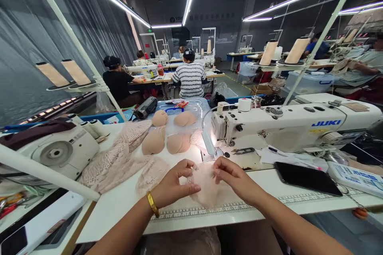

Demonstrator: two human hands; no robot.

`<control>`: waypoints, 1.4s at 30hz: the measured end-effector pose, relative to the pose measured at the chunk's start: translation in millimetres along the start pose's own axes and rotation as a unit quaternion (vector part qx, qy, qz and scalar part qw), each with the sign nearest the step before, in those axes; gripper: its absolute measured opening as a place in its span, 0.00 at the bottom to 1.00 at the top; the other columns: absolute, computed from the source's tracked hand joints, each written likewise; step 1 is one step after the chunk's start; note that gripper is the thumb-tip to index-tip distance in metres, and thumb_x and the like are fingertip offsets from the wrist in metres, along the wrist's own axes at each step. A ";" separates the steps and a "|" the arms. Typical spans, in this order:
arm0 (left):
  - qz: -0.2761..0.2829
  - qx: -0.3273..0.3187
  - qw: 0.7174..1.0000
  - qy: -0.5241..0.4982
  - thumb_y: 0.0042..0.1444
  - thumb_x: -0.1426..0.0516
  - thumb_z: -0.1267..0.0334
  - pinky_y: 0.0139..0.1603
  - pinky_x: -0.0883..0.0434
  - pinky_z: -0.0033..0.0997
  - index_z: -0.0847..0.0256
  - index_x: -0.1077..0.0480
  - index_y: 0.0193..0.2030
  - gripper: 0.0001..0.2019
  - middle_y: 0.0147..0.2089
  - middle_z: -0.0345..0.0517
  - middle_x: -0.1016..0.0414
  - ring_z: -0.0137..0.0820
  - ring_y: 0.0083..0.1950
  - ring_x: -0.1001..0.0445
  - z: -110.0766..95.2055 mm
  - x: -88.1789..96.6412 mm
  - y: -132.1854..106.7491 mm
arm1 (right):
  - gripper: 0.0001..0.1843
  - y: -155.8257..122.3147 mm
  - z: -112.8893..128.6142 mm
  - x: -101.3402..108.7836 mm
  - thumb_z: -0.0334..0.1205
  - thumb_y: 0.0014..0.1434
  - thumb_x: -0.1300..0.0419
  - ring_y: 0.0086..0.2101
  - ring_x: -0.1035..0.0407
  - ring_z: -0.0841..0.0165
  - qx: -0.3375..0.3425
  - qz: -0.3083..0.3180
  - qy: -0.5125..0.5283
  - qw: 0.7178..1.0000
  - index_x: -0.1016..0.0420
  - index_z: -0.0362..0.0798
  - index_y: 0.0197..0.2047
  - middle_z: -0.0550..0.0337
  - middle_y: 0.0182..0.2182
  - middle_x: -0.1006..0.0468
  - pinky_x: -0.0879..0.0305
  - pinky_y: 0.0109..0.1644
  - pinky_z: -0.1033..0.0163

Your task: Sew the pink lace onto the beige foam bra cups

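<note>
A sheer pale-pink fabric piece (206,191) hangs between my two hands, just in front of the sewing machine's needle area. My left hand (174,181), with a gold bracelet at the wrist, has its fingers curled at the fabric's left edge; its thumb lies apart, over the cloth. At the upper right edge, my right hand (231,176) pinches the same piece between thumb and fingers. Beyond them stands a white JUKI sewing machine (287,127). Lace fabric (119,163) is heaped to the left, and several beige bra cups (154,141) lie behind.
Thread snips (243,150) rest on the machine bed. A black phone (306,178) and a white box (357,177) lie at the right. A printed ruler (239,207) runs along the table's front. Another machine (56,153) stands left. Co-workers sit at tables ahead.
</note>
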State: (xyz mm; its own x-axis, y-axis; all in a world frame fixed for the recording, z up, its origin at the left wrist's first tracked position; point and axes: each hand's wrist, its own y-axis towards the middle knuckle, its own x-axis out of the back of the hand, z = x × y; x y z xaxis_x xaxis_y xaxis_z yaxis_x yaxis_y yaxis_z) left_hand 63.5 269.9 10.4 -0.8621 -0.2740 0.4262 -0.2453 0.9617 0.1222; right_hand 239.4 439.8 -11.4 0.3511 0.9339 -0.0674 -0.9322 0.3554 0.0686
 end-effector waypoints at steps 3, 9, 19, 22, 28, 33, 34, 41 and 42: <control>0.030 0.064 0.994 -0.088 0.58 0.38 0.36 0.40 0.26 0.32 0.59 0.30 0.33 0.25 0.36 0.43 0.28 0.33 0.38 0.26 -1.6 5.1 -7.6 | 0.21 -1.5 3.3 -5.3 0.58 0.62 0.34 0.24 0.34 0.70 -0.098 0.039 0.143 0.984 0.35 0.51 0.35 0.66 0.24 0.27 0.44 0.26 0.66; -0.102 0.153 0.964 0.190 0.66 0.50 0.37 0.27 0.30 0.31 0.58 0.30 0.37 0.25 0.25 0.38 0.30 0.31 0.23 0.30 25.7 36.7 10.8 | 0.20 28.1 -25.4 -0.3 0.57 0.62 0.34 0.25 0.36 0.70 -0.097 -0.011 0.082 0.992 0.31 0.49 0.35 0.65 0.24 0.25 0.45 0.31 0.64; -0.368 0.240 0.815 0.379 0.53 0.36 0.58 0.61 0.34 0.59 0.63 0.29 0.54 0.22 0.55 0.68 0.23 0.61 0.61 0.28 71.7 130.8 45.7 | 0.15 39.9 -47.7 9.3 0.51 0.60 0.35 0.30 0.34 0.67 -0.103 -0.033 0.036 0.993 0.28 0.48 0.41 0.63 0.31 0.21 0.41 0.37 0.61; -0.369 0.214 0.830 0.360 0.55 0.38 0.60 0.55 0.28 0.50 0.60 0.31 0.59 0.24 0.51 0.59 0.21 0.52 0.55 0.24 70.6 131.1 50.5 | 0.16 42.2 -43.7 9.4 0.52 0.57 0.33 0.28 0.34 0.69 -0.104 -0.033 0.057 0.992 0.29 0.49 0.37 0.64 0.30 0.22 0.41 0.37 0.62; -0.233 0.045 0.916 0.323 0.60 0.43 0.60 0.41 0.25 0.33 0.59 0.24 0.46 0.11 0.40 0.45 0.23 0.35 0.39 0.23 36.2 79.9 36.0 | 0.19 49.1 -44.1 12.6 0.55 0.58 0.32 0.29 0.30 0.67 -0.093 -0.025 0.099 0.990 0.27 0.47 0.36 0.59 0.29 0.20 0.37 0.36 0.61; -0.022 -0.137 0.861 0.488 0.57 0.50 0.80 0.39 0.26 0.36 0.61 0.25 0.41 0.16 0.39 0.49 0.26 0.38 0.39 0.25 7.6 8.6 15.8 | 0.34 45.9 -45.6 11.8 0.71 0.57 0.35 0.32 0.26 0.65 -0.076 -0.020 0.147 0.986 0.25 0.45 0.42 0.55 0.33 0.20 0.34 0.38 0.60; -0.002 -0.130 0.841 0.526 0.55 0.50 0.83 0.37 0.26 0.36 0.62 0.26 0.39 0.16 0.38 0.49 0.27 0.38 0.38 0.26 5.0 -3.3 14.8 | 0.35 44.4 -45.2 11.0 0.73 0.57 0.37 0.32 0.26 0.65 -0.072 -0.025 0.141 0.987 0.24 0.45 0.43 0.56 0.32 0.20 0.34 0.38 0.60; 0.051 -0.082 0.840 0.534 0.59 0.40 0.75 0.39 0.24 0.41 0.62 0.27 0.41 0.06 0.41 0.51 0.24 0.42 0.40 0.24 -11.2 -39.6 14.5 | 0.19 33.1 -32.9 2.8 0.54 0.57 0.30 0.31 0.28 0.66 -0.030 -0.056 -0.019 0.998 0.23 0.48 0.42 0.65 0.28 0.27 0.31 0.40 0.59; 0.037 -0.080 0.866 0.491 0.60 0.38 0.69 0.41 0.24 0.42 0.61 0.27 0.40 0.03 0.41 0.50 0.24 0.42 0.40 0.24 -15.6 -37.5 14.4 | 0.16 30.6 -29.1 1.3 0.51 0.58 0.31 0.30 0.29 0.66 -0.023 -0.057 -0.037 0.997 0.23 0.48 0.42 0.66 0.27 0.28 0.32 0.39 0.60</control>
State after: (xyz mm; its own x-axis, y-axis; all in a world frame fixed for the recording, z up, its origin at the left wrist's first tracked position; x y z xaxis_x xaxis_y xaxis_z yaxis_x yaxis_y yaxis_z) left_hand 99.2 294.0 10.1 -0.0595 -0.1555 0.9860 -0.0719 0.9859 0.1511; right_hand 208.8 450.7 -38.4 0.4583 0.8888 0.0027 -0.8887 0.4582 0.0183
